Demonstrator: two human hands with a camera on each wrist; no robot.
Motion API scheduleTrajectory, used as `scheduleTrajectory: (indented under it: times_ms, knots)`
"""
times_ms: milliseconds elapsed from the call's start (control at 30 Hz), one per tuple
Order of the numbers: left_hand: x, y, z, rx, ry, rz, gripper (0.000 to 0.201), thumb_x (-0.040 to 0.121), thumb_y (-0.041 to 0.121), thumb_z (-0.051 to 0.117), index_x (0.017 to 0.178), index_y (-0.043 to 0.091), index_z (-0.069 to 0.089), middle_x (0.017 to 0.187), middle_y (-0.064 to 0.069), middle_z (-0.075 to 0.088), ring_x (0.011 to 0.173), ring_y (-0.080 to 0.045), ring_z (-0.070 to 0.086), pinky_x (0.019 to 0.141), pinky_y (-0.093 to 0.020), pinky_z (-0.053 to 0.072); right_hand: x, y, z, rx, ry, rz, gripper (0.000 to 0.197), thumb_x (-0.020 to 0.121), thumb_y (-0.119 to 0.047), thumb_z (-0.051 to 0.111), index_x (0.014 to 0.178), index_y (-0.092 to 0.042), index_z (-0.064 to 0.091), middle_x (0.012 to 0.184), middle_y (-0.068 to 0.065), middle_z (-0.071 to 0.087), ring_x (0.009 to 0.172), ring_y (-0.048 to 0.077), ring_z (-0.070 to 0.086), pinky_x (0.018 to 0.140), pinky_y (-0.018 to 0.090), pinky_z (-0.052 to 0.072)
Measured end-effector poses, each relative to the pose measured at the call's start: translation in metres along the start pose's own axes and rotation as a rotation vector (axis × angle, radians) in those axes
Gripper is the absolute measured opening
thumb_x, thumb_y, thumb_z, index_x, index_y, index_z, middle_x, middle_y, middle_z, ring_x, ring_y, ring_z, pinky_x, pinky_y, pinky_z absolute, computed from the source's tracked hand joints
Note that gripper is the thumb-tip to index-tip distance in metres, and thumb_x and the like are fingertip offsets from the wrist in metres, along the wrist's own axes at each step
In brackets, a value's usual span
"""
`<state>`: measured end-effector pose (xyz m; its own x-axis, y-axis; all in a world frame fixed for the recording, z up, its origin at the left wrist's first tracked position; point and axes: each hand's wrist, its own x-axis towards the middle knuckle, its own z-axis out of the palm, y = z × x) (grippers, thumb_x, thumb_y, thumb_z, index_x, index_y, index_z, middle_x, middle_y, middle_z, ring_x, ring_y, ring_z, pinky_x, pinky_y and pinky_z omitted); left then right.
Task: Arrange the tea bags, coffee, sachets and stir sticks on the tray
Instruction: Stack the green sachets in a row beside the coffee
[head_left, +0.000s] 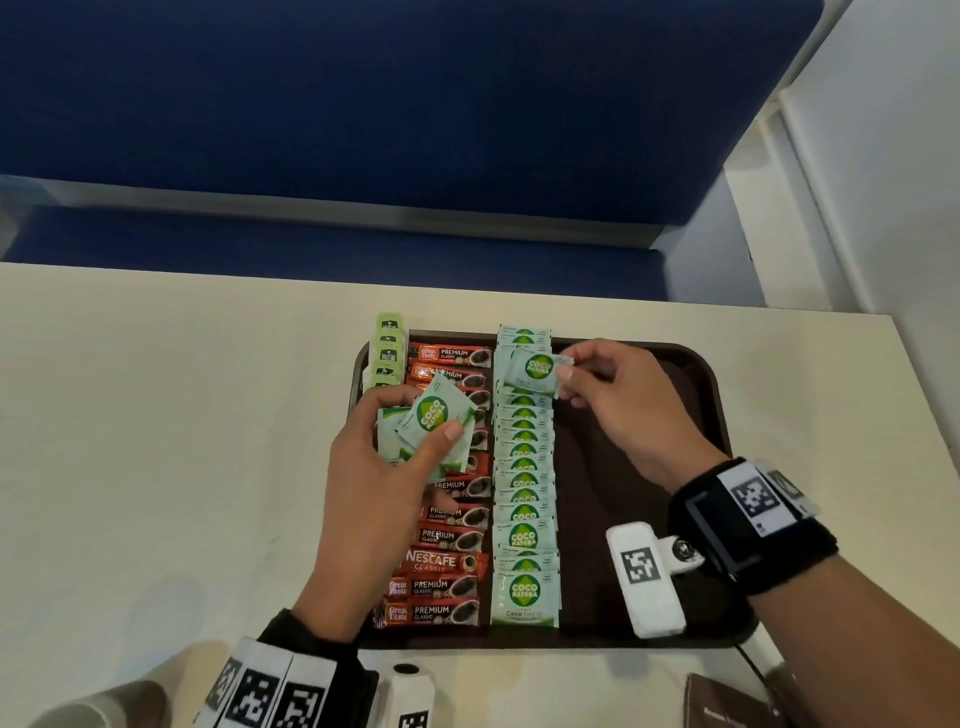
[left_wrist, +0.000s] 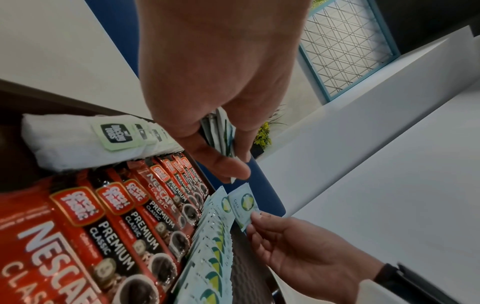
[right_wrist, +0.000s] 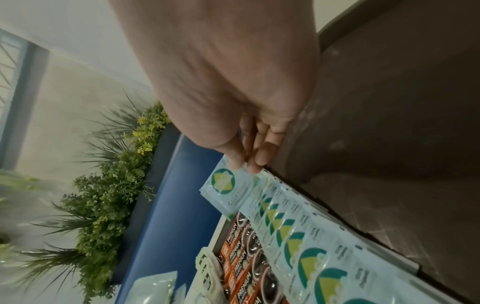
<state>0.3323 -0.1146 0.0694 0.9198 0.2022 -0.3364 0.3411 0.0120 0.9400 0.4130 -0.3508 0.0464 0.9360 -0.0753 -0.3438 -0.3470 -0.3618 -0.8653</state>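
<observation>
A dark brown tray (head_left: 639, 415) lies on the cream table. On it run three columns: white tea bags with green tags (head_left: 388, 345) at the far left, red coffee sticks (head_left: 447, 587) beside them, and overlapping pale green Coco Natura sachets (head_left: 524, 519) in the middle. My left hand (head_left: 384, 467) hovers over the coffee sticks and grips a small stack of sachets (head_left: 431, 423). My right hand (head_left: 608, 395) pinches one sachet (head_left: 535, 371) by its right edge over the far end of the sachet column. No stir sticks are in view.
The tray's right half (head_left: 613, 467) is bare. A dark brown card or booklet (head_left: 727, 701) lies on the table at the near right, and a blurred pale object (head_left: 98, 706) at the near left. A blue bench (head_left: 363, 130) runs behind the table.
</observation>
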Motion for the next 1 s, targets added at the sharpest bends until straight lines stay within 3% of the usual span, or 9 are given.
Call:
scheduleTrajectory:
  times_ms: [333,500,667,1000]
  knots:
    - [0.000,-0.006,-0.004,0.017,-0.012,-0.023,0.033,0.091,0.026,0.086,0.116,0.029,0.065,0.112,0.006,0.081,0.052,-0.036,0.073,0.053,-0.040,0.065,0.023,0.014,0.013,-0.126,0.056,-0.044,0.008,0.104,-0.022,0.069,0.111,-0.020,0.073,0.107,-0.006,0.077,0.094,0.009,0.071,0.077,0.019,0.052]
    - [0.000,-0.008,-0.006,0.017,0.001,-0.034,0.033,0.091,0.025,0.086,0.117,0.028,0.065,0.114,0.005,0.080,0.055,-0.039,0.075,0.051,-0.037,0.063,0.024,0.016,0.012,-0.166,0.048,-0.062,0.006,0.103,-0.022,0.070,0.109,-0.020,0.072,0.102,-0.005,0.076,0.089,0.005,0.068,0.066,0.003,0.046]
    - [0.002,-0.009,-0.005,0.026,0.005,-0.046,0.035,0.091,0.026,0.086,0.119,0.028,0.064,0.115,0.002,0.080,0.054,-0.036,0.075,0.051,-0.032,0.062,0.022,0.018,0.015,-0.171,0.062,-0.077,0.007,0.102,-0.020,0.073,0.109,-0.019,0.072,0.101,-0.003,0.073,0.087,0.003,0.064,0.067,0.003,0.046]
    - [0.003,-0.012,-0.005,0.025,-0.002,-0.040,0.034,0.091,0.029,0.085,0.118,0.030,0.065,0.117,0.003,0.079,0.052,-0.036,0.073,0.055,-0.042,0.065,0.022,0.018,0.018,-0.109,0.140,-0.053,0.024,0.096,-0.019,0.080,0.113,-0.018,0.063,0.097,-0.001,0.073,0.082,0.007,0.066,0.067,0.006,0.050]
